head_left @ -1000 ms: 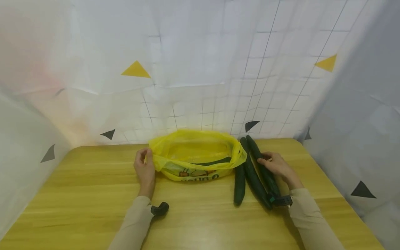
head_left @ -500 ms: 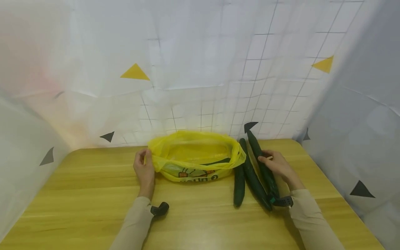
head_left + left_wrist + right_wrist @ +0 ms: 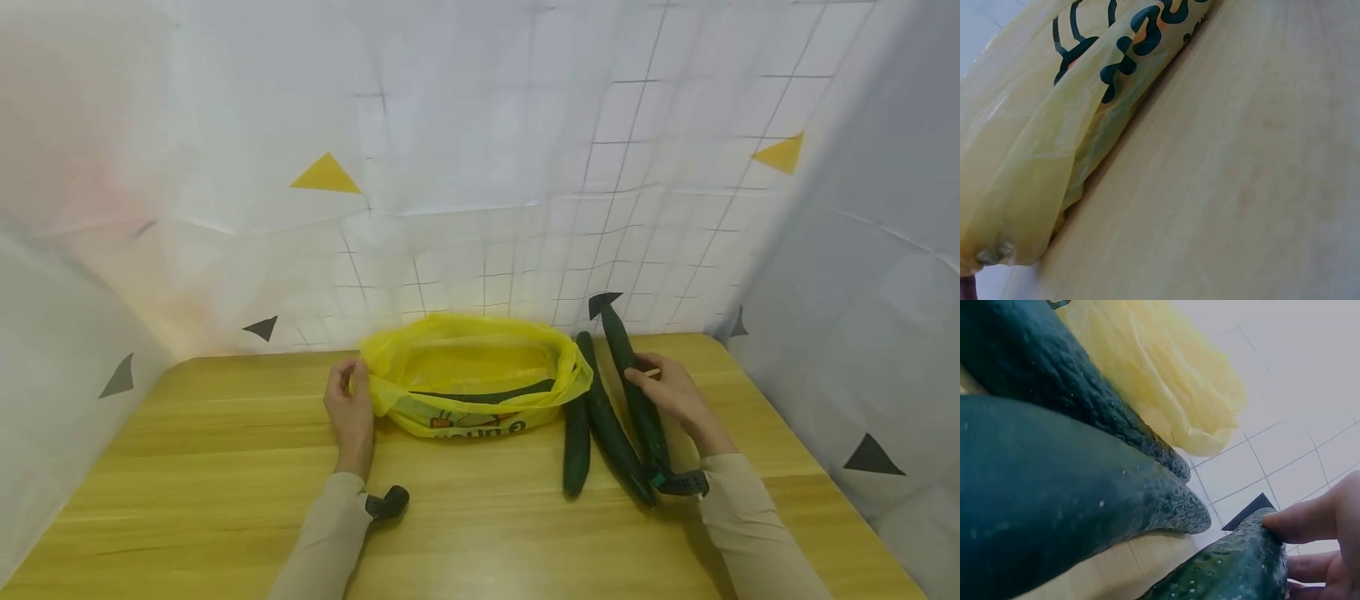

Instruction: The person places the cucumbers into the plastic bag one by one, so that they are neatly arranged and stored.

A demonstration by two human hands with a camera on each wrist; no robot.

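The left hand (image 3: pixel 350 412) pinches the left rim of a yellow plastic bag (image 3: pixel 468 412), whose mouth stands wide. Inside the bag a dark green cucumber (image 3: pixel 487 395) shows as a strip behind the front rim. To the bag's right, the right hand (image 3: pixel 667 392) holds the rightmost cucumber (image 3: pixel 637 400) between thumb and fingers; its far tip overlaps the back wall in the head view. Left of it lie a middle cucumber (image 3: pixel 611 425) and another cucumber (image 3: pixel 576 450) close against the bag. In the right wrist view, the thumb (image 3: pixel 1304 519) presses on the held cucumber (image 3: pixel 1229 569).
Everything rests on a wood-grain table (image 3: pixel 480 533). A white wall (image 3: pixel 465 125) with grid lines and triangle marks rises right behind the bag. A grey side wall (image 3: pixel 885 292) stands at the right. Each wrist wears a black strap device (image 3: pixel 386 502).
The right hand has shifted slightly right, and the far end of its cucumber has swung up and right, away from the middle one. The left hand stays at the bag's rim.
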